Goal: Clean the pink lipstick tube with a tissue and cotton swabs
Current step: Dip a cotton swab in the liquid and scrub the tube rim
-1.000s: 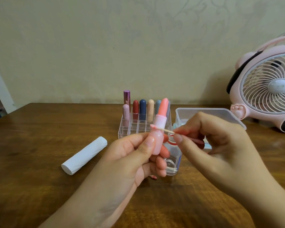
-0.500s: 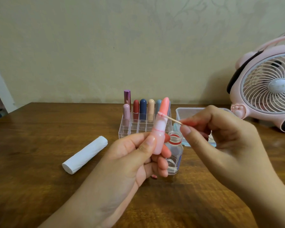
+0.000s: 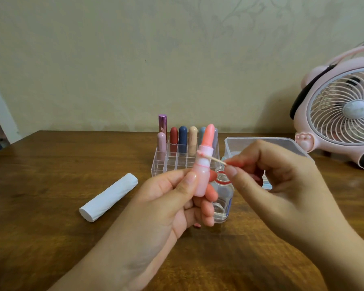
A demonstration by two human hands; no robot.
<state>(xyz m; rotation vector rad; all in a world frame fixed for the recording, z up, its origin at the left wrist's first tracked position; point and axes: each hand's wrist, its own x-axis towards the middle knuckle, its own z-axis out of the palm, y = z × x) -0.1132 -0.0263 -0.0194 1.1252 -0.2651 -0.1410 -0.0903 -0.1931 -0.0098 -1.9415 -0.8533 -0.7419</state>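
Left grip (image 3: pixel 177 198) holding lipstick tube (image 3: pixel 202 175), wooden table (image 3: pixel 51 185), beige wall (image 3: pixel 114 59)

A pale pink plastic lipstick tube (image 3: pixel 201 177) stands upright, uncapped, its coral bullet raised. A thin wooden cotton swab (image 3: pixel 215 160) touches its collar from the right. A rolled white tissue (image 3: pixel 108 197) lies on its side, well left of the tube.

Two bare hands and forearms
Left hand (image 3: pixel 168 198) and right hand (image 3: pixel 282 185): no sleeves, rings or watch visible; fingernails short, unpainted.
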